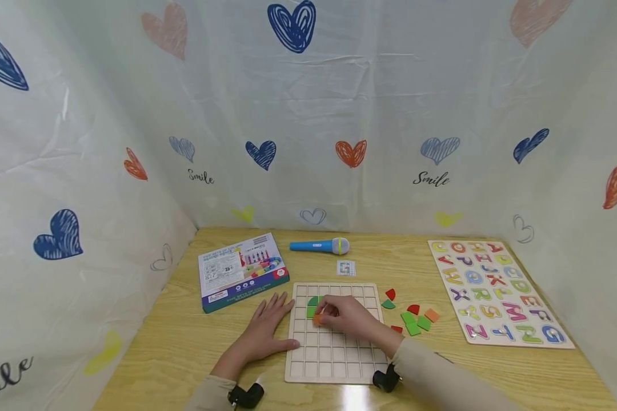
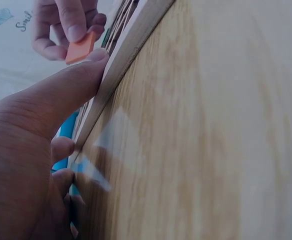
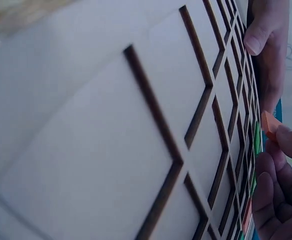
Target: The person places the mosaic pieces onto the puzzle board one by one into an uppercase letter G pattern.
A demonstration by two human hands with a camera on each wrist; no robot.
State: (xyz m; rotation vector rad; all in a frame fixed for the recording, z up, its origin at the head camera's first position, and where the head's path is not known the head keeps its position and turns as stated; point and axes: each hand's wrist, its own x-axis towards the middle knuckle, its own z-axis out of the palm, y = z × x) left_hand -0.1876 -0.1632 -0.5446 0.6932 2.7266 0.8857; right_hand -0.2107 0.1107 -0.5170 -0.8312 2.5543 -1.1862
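A wooden grid board point(image 1: 304, 365) lies in front of me, divided into square cells. My right hand point(image 1: 348, 317) is over its upper part and pinches an orange square tile point(image 2: 79, 50) between thumb and fingers. In the head view, a dark green curved piece point(image 1: 313, 301) and a light green square point(image 1: 311, 313) sit in cells beside that hand. The right hand and forearm hide some cells. My left hand point(image 1: 265, 332) rests at the board's left side with fingers spread, and its thumb point(image 2: 88, 70) touches the board's edge.
Loose pieces lie right of the board, including green squares point(image 1: 412, 328), an orange square point(image 1: 432, 315) and a red piece point(image 1: 390, 294). Behind are a boxed set point(image 1: 244, 268), a blue toy microphone point(image 1: 313, 246) and a small card point(image 1: 346, 268). An alphabet board point(image 1: 499, 297) lies far right.
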